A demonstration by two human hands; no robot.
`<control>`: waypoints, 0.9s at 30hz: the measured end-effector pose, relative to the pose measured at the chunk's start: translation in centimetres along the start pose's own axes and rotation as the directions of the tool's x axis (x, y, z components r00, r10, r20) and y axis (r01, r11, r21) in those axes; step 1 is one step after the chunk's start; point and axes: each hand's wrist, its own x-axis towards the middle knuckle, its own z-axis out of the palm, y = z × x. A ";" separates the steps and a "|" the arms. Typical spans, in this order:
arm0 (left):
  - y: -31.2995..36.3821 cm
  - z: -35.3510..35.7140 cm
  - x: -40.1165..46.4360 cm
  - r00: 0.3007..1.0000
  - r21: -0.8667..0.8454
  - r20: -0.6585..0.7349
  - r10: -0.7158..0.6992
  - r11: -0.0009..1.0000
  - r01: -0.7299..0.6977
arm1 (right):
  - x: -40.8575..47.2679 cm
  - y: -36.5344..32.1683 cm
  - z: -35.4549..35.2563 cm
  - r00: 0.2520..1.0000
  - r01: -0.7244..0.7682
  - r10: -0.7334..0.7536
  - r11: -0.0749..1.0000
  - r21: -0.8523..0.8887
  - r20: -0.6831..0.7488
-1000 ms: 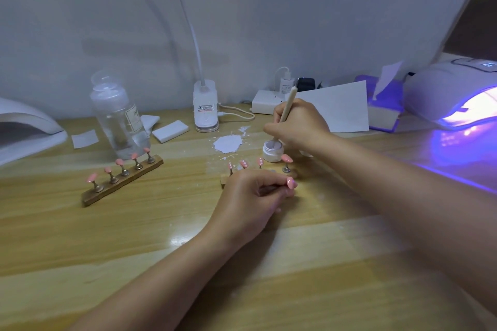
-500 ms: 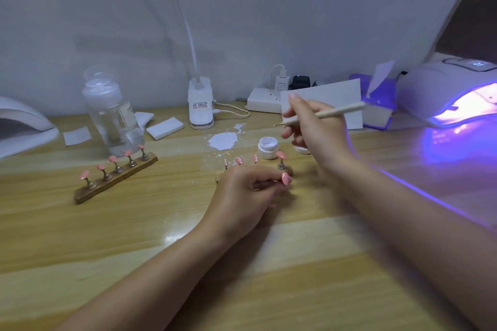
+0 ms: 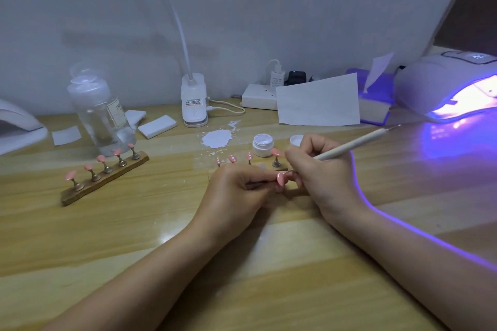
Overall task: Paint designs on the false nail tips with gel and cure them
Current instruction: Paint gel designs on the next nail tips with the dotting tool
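My left hand [image 3: 236, 193] pinches a small stand carrying a pink nail tip [image 3: 280, 178] just above the table. My right hand [image 3: 320, 172] grips a cream dotting pen [image 3: 355, 144], whose lower tip meets that nail tip. Behind my hands a wooden holder carries more pink nail tips [image 3: 248, 156], three with white dots and one plain [image 3: 276, 153]. An open white gel jar [image 3: 262, 145] stands behind them, its lid [image 3: 295, 140] beside it. A second wooden holder [image 3: 105, 177] with plain pink tips lies to the left.
A lit curing lamp [image 3: 451, 88] glows violet at the right edge; another lamp [image 3: 18, 123] sits far left. A clear bottle [image 3: 100, 110], white pads [image 3: 157, 126], a desk lamp base [image 3: 194, 101], a paper sheet [image 3: 318, 102], a tissue box [image 3: 373, 105] and spilled white powder [image 3: 217, 138] line the back.
My right hand lifted the pen out of the gel jar, swung it level, then brought it down to the nail tip held in my left hand.
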 end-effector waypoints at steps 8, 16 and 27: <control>0.1 0.2 0.0 1.000 0.020 0.004 -0.016 1.000 0.016 | 0.4 0.5 -0.2 0.999 0.019 -0.019 1.000 -0.015 0.033; 0.1 0.1 -0.1 1.000 -0.015 0.013 -0.013 1.000 0.013 | 0.4 0.6 -0.2 0.999 0.009 -0.008 1.000 -0.019 0.046; 0.1 0.2 -0.1 1.000 -0.008 0.010 -0.015 1.000 0.015 | 0.2 0.3 -0.1 0.999 -0.009 0.010 1.000 -0.027 0.050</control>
